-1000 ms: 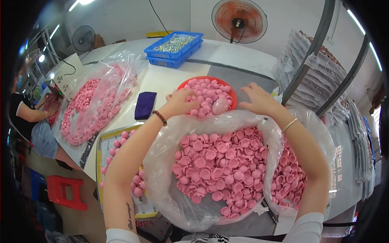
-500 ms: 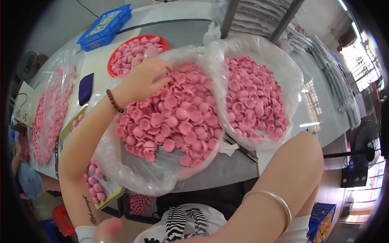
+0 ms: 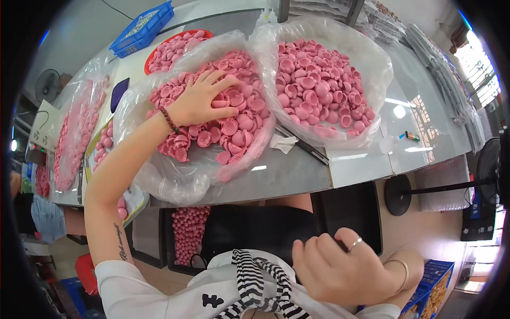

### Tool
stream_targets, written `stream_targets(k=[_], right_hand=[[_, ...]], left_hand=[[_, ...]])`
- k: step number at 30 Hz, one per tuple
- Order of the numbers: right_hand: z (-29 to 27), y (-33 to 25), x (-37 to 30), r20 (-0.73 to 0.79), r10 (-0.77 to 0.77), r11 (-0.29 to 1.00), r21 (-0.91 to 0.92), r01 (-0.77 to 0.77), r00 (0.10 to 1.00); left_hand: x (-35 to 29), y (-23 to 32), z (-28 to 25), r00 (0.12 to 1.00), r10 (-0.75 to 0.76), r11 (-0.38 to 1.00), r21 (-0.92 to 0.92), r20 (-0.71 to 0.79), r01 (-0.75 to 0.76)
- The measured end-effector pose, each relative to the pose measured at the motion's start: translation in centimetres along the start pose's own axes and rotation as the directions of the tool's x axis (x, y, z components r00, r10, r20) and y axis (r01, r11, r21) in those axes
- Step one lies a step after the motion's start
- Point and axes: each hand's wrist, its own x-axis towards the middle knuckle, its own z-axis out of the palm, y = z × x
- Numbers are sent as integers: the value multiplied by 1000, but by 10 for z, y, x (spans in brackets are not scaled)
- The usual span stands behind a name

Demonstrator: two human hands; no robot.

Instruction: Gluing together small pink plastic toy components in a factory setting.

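Note:
My left hand, a beaded bracelet at its wrist, lies open with fingers spread on a heap of pink half-round shells. The heap sits in an opened clear plastic bag on the table. To its right stands a second clear bag, rolled open around more pink shells. My right hand, wearing a ring, is raised in front of my body, away from the table. Its fingers are curled in; the palm is hidden, so whether it holds anything does not show.
Tweezers and a crumpled white tissue lie near the table's front edge. Behind are a red basin of pink pieces and a blue crate. Left stands another filled bag. A lighter lies at right.
My right hand has come from beside my left upper arm across to the lower right, fingers curled. My left hand has moved over the shells. The view has tilted down, showing more below the table.

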Motion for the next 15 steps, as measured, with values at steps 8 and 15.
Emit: stream_targets(k=[8,15], right_hand=[[20,9,-83,21,431,842,349,-411,902],[49,63,-140,-328,901,432,626,-649,283]], left_hand=[[-34,20,-22,995,94,995,39,31,-95],[-9,43,-62,996,-17,999,-28,92,20]])
